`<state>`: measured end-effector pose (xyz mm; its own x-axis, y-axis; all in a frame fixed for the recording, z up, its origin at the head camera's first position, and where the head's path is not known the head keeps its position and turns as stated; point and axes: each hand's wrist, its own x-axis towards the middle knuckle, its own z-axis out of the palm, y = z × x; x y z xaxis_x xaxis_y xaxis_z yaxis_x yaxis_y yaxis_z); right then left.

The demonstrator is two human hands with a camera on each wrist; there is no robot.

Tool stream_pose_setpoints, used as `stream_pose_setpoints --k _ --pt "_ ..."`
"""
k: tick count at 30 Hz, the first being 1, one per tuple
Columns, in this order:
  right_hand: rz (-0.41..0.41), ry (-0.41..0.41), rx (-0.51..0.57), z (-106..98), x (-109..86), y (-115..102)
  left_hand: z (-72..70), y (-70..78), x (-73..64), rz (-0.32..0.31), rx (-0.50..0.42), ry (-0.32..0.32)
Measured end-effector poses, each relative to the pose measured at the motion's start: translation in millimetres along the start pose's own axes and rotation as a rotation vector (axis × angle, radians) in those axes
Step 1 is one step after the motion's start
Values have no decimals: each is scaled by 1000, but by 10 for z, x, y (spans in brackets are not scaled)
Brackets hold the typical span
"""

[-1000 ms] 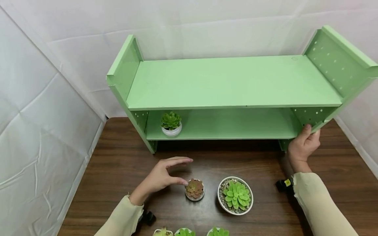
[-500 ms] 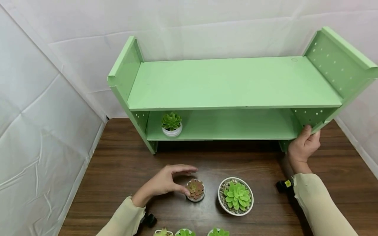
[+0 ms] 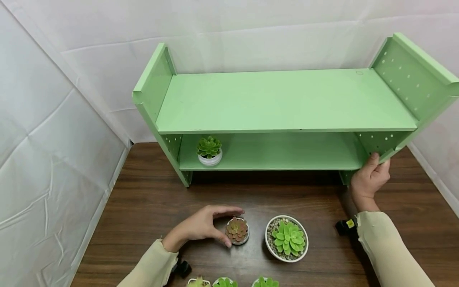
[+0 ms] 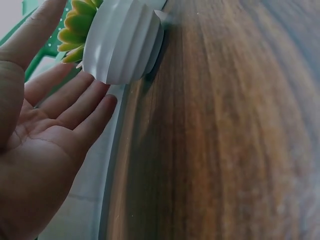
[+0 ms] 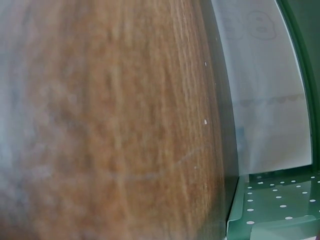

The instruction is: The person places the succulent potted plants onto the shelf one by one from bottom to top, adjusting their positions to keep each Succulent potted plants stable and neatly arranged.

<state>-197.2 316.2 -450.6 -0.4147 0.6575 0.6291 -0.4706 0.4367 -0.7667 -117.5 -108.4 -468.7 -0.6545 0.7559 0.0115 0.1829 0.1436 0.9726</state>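
Observation:
My left hand [image 3: 202,226] reaches around a small reddish-brown succulent [image 3: 237,230] in a pot on the table, thumb on the near side and fingers on the far side. A gap shows between the fingers and the pot in the head view. The left wrist view shows a white ridged pot [image 4: 122,45] with yellow-green leaves beside the straight fingers [image 4: 90,117]. My right hand [image 3: 369,181] grips the lower right side of the green shelf [image 3: 287,99], its thumb on the panel's front. The right hand itself is out of the right wrist view.
One green succulent [image 3: 209,151] in a white pot stands at the left of the shelf's lower board. A larger potted succulent [image 3: 287,239] sits right of the reddish one. Several more plants [image 3: 225,282] line the bottom edge. White cloth walls [image 3: 71,119] flank the table.
My left hand has moved right and slightly nearer, so thumb and fingers now lie either side of the reddish succulent. The right hand stays on the shelf.

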Motion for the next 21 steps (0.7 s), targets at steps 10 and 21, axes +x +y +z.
stream_pose_setpoints --k 10,21 --pt "-13 -5 -3 15 -3 -55 15 -70 -8 -11 -51 -37" --pt "-10 -2 11 6 -7 -58 23 -129 -8 -39 -125 -46"
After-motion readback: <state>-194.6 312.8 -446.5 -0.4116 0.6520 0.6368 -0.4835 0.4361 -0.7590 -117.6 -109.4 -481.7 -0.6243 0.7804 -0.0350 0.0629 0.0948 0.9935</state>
